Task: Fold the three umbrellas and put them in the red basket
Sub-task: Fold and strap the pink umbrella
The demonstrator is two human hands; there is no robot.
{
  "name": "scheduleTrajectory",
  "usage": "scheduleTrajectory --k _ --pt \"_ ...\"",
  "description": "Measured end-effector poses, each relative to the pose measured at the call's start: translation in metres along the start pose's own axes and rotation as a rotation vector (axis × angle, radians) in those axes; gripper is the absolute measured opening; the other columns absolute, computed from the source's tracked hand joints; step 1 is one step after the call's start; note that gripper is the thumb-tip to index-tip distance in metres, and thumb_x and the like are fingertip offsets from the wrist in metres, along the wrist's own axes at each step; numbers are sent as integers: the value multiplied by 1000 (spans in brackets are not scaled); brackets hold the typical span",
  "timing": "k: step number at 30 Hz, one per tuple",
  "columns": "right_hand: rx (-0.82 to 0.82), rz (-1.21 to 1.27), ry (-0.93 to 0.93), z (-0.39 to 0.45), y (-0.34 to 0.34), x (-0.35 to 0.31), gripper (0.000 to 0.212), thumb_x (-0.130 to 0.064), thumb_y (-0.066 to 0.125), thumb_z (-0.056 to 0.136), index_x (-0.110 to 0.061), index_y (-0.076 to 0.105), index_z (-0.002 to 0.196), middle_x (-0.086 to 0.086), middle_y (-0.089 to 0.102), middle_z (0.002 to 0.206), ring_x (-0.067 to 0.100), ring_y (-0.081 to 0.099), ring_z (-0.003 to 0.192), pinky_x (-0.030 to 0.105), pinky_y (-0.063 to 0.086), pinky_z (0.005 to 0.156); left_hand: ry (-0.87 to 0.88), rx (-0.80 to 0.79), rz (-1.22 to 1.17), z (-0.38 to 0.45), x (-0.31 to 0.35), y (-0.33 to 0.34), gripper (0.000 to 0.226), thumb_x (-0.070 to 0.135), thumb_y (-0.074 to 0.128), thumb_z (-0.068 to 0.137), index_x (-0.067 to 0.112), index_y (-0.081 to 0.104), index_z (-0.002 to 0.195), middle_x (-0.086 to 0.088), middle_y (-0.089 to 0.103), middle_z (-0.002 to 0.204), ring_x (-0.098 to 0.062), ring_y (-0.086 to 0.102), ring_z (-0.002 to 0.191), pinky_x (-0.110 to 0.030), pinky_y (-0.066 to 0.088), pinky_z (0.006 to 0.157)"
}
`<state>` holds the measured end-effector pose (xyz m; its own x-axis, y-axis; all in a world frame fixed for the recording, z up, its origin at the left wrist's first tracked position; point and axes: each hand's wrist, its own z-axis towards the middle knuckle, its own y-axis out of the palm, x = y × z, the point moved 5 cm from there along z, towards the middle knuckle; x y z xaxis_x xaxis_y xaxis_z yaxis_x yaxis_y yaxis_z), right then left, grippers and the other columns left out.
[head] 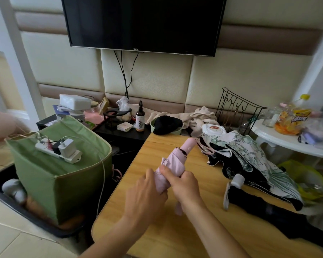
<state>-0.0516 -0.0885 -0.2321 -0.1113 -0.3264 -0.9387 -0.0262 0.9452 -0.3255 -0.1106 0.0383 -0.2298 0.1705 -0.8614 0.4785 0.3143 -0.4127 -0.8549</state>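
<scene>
Wooden table (175, 229), with floral umbrella (254, 155) and black umbrella (259, 203) on its right side.

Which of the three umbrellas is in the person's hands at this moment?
The pink umbrella, gripped by the left hand and right hand. The floral umbrella and black umbrella lie untouched.

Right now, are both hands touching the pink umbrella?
Touching. The head view shows the left hand and the right hand both wrapped around the pink umbrella, fingers curled over its rolled canopy.
</scene>
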Motion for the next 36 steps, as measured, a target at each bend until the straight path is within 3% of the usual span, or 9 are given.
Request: scheduleTrajectory --k 3,5,9,11,14,17,25,32,36 --pt "34 -67 61 -3 4 4 56 -68 75 75 -14 72 88 0 70 81 15 66 71 26 45 53 93 45 136 1 3 9 41 33 56 88 28 34 123 4 60 99 -23 67 85 -33 47 61" --pt "1 -88 54 -3 2 4 58 -71 73 75 -15 72 88 0 71 82 14 66 71 26 44 52 93 27 98 8 -2 11 45 31 57 83 31 36 123 3 65 93 -26 68 85 -36 51 65" --pt "-144 -228 -71 4 -11 -4 49 -61 71 85 -17 65 65 -12 61 52 0 48 44 20 31 44 -91 -232 -282 22 -19 17 41 46 63 63 24 57 98 7 67 78 -19 66 71 -32 50 60" --pt "-281 -228 -114 7 -17 -6 41 -49 68 93 -15 70 71 -8 69 58 -1 43 38 19 29 46 -207 -353 -575 24 -24 17 36 38 70 64 15 68 92 2 69 73 -15 61 60 -29 47 57" --pt "-425 -27 -84 12 -30 -8 36 -38 64 98 -4 74 91 7 74 75 4 35 39 16 26 42 -418 -492 -911 23 -30 11 17 16 73 78 3 67 87 -12 62 69 -24 54 51 -30 46 52" --pt "-514 163 -24 15 -40 -7 26 -28 64 99 -5 74 96 3 71 76 6 43 44 12 31 41 -538 -666 -1045 17 -28 2 13 14 66 87 2 61 92 -13 61 71 -23 52 49 -25 45 49" --pt "-588 394 60 9 -26 -4 19 -29 72 87 -10 68 91 2 64 74 7 48 51 14 37 43 -481 -950 -1341 11 -17 -1 22 21 61 90 6 57 105 -6 58 76 -16 53 51 -25 47 51" --pt "-678 485 8 0 -10 -9 12 -28 73 85 -18 73 80 2 65 86 11 56 72 23 41 67 -356 -1087 -1566 10 -5 -4 24 24 69 75 8 60 92 -2 54 71 -15 50 45 -26 48 49" --pt "-736 562 -69 -3 -5 -12 19 -28 73 90 -13 63 84 6 63 88 19 59 95 41 46 97 -303 -1171 -1657 9 -2 0 28 25 69 77 6 58 94 -3 54 66 -17 52 45 -27 49 49"
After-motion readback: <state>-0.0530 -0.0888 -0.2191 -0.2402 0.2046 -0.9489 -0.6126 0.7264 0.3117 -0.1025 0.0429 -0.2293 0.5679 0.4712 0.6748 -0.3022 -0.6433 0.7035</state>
